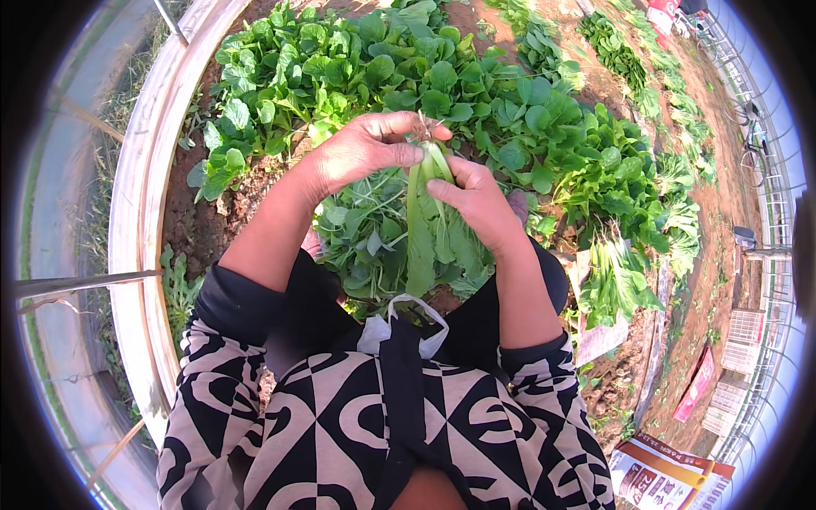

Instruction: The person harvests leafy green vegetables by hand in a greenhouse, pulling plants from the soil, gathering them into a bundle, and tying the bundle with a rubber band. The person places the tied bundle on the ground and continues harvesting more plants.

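Between my hands hangs a leafy green vegetable plant [422, 236], roots up and leaves down. My left hand [376, 150] has its thumb and fingers around the root end, where thin roots [422, 125] stick out. Lower on the pale stalks, my right hand [468, 191] grips the plant with thumb and fingers. Below the hands, between my knees, lies a heap of loose green leaves [363, 229]. A white plastic bag [376, 333] rests at my lap.
Dense leafy plants [382, 70] grow in front. At the right lies a bundle of pulled greens [612, 274] with roots. A pale curved ledge [143, 223] runs along the left. Farther right are white crates [743, 338], a bicycle [754, 137] and a printed bag [666, 475].
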### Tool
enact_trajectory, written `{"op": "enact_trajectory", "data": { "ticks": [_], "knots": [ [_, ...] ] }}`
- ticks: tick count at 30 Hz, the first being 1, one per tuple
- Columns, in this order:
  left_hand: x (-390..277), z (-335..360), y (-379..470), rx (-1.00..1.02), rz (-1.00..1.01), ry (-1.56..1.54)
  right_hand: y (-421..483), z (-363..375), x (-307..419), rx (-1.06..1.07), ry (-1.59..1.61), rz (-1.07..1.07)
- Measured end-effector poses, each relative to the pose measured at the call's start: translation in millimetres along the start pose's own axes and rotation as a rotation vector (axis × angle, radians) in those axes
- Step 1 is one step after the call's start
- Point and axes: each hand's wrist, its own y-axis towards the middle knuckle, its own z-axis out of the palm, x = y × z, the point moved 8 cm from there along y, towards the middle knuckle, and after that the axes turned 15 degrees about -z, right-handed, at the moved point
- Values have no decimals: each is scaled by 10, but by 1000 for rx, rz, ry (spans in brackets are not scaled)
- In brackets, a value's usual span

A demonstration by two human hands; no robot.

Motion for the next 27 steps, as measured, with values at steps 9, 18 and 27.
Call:
{"op": "enact_trajectory", "data": {
  "ticks": [9,18,27],
  "knots": [
    [-4,-162,-2,-135,21,-33,59,-117,355,-194,-618,-419],
    [-424,-316,-332,-557,277,349,285,384,114,-58,146,7],
    [1958,-1955,-416,-482,-544,974,288,367,-3,-175,66,117]
  ]
}}
